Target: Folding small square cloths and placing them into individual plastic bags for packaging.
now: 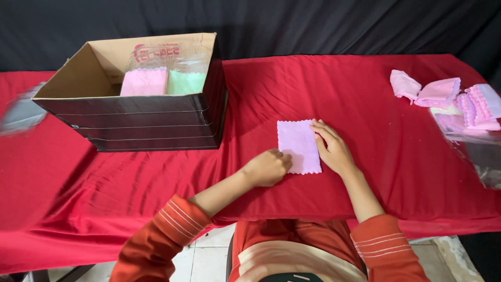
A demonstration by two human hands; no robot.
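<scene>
Nearest the camera, two forearms in rust-orange sleeves with thin white stripes reach forward over the edge of the tabletop [365,94], which is covered in a red cloth. The left hand [267,168] is curled into a loose fist, fingers tucked under, its knuckles touching the lower left edge of a small pale lilac rectangular cloth with a scalloped edge [297,145]; whether the tucked fingers pinch the hem cannot be told. The right hand [332,149] lies flat at 3 o'clock of that cloth, fingers pressed together and stretched out, their tips resting on its right edge. The cloth itself lies flat on the red cover, near the middle of the tabletop and directly between the two hands.

Farther off, at 10 o'clock from the cloth, stands an open brown cardboard box with dark outer sides [151,122]. Inside it, against the far wall, sit a folded pink cloth [144,82] and a folded mint-green cloth [186,82] side by side under clear plastic wrap.

At 2 o'clock, well apart at the right end, lies a loose heap of pink and lilac cloths [449,99], partly on a clear plastic bag [477,151].
</scene>
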